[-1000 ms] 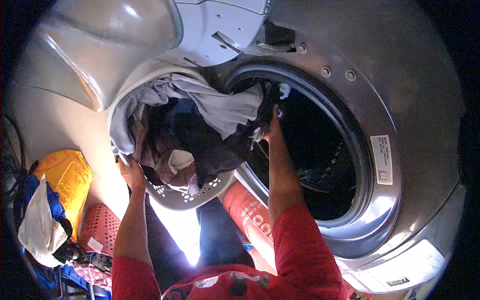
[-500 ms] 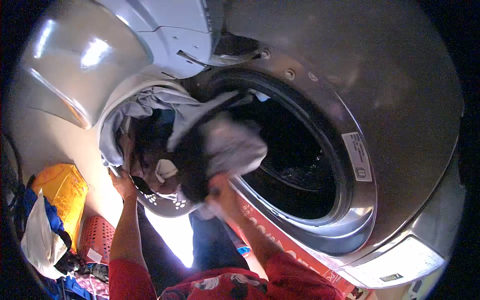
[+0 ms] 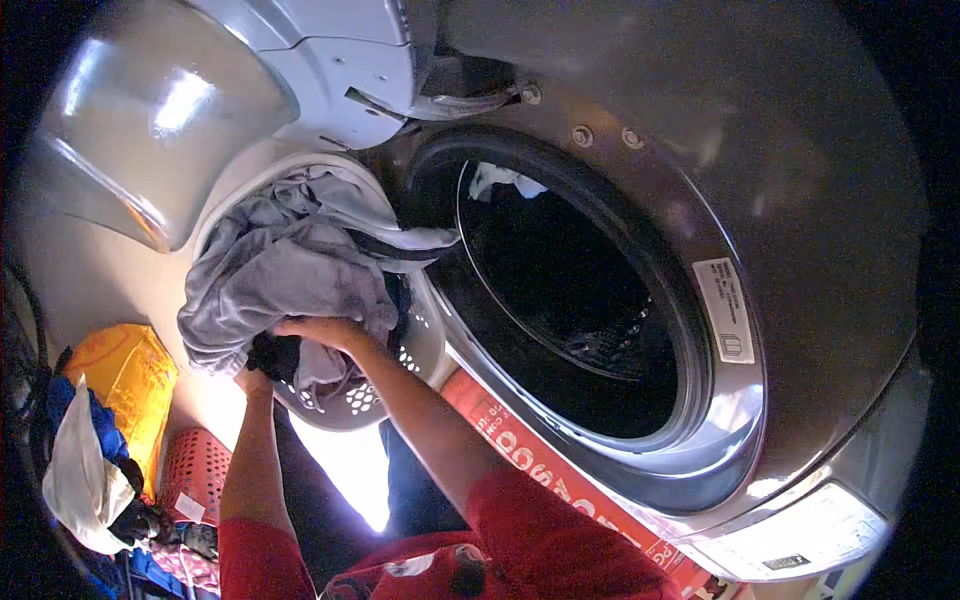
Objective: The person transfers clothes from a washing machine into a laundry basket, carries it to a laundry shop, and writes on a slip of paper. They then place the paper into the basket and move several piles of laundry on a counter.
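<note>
A white laundry basket [image 3: 425,340] with round holes sits in front of the dryer-like machine, heaped with clothes. A grey garment [image 3: 290,265] lies over the top of the heap and hangs past the basket's left rim. My right hand [image 3: 328,332] is in the clothes at the near side, closed on the grey garment, its fingers partly hidden by cloth. At the basket's near left edge is my left hand [image 3: 254,381], mostly covered by the garment and a black cloth [image 3: 275,355]; it appears to hold the rim. Inside the dark drum [image 3: 560,290], a white cloth [image 3: 503,182] shows near the top.
The machine's round door [image 3: 345,85] stands open at upper left. Below the opening runs a red box [image 3: 545,455] with white lettering. At left are a yellow bag [image 3: 125,385], a red perforated basket [image 3: 195,475] and a white cloth [image 3: 85,490].
My right hand has moved left from beside the drum opening to the basket, bringing a bundle of clothes onto the heap. The grey garment now covers the basket's left rim and most of my left hand.
</note>
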The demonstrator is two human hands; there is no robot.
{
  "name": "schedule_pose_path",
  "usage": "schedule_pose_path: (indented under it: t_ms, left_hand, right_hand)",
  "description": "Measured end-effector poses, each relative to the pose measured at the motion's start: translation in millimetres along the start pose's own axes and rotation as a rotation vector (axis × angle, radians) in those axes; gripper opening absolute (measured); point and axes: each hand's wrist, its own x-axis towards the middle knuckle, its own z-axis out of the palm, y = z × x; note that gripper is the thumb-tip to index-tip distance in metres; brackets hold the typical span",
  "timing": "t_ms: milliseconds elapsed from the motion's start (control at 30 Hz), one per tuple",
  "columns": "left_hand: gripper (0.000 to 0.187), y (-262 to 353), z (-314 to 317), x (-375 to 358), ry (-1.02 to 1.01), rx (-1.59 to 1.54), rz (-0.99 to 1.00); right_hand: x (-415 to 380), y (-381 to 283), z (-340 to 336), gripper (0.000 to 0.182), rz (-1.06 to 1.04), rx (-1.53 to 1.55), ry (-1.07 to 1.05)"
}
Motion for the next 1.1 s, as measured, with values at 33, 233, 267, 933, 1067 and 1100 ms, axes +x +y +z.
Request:
schedule_pose_path:
  t_ms: [33, 233, 267, 933, 1067, 1100]
  left_hand:
    - [0.049, 0.3, -1.0, -0.1, 0.002, 0.013, 0.003]
    - [0.051, 7.1, -12.1, -10.0, 0.021, 0.183, 0.018]
    - [0.052, 11.2, -8.4, -17.9, 0.038, 0.247, 0.069]
    - [0.061, 126.8, 145.5, -16.8, -0.051, 0.728, 0.629]
    - [0.06, 125.9, 142.4, -14.3, -0.056, 0.674, 0.648]
    - [0.06, 128.0, 138.1, -12.8, -0.11, 0.637, 0.627]
  right_hand:
    - [-18.4, -19.5, -14.3, 0.042, 0.019, 0.046, -0.126]
    - [-118.4, -35.3, -182.7, 0.039, -0.137, 0.067, 0.033]
    - [-122.6, -17.2, -222.4, 0.034, -0.336, -0.173, 0.212]
    - [-64.8, 182.6, -379.2, 0.046, 0.216, -0.238, 0.946]
    - [-97.1, 172.6, -353.5, 0.05, 0.173, -0.174, 1.009]
    - [-102.1, 160.0, -340.0, 0.051, 0.164, -0.19, 1.028]
